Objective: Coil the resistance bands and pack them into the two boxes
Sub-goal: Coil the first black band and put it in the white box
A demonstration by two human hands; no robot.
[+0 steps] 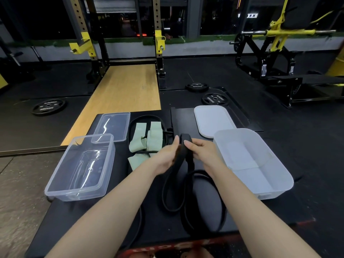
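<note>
Both my hands hold one black resistance band [179,161] above the black platform. My left hand [168,155] grips it from the left, my right hand [202,151] pinches its folded top from the right. The band's long loops hang down and lie on the platform toward me. A clear plastic box [55,185] stands at the left with nothing in it, and a frosted white box [279,175] stands at the right, also with nothing inside. Pale green bands [147,138] lie loose behind my left hand, tangled with another black band [133,123].
A clear lid [113,125] lies behind the left box and a white lid [212,120] behind the right box. Weight plates [48,106] lie on the dark floor. A squat rack stands over a wooden strip [126,90] ahead.
</note>
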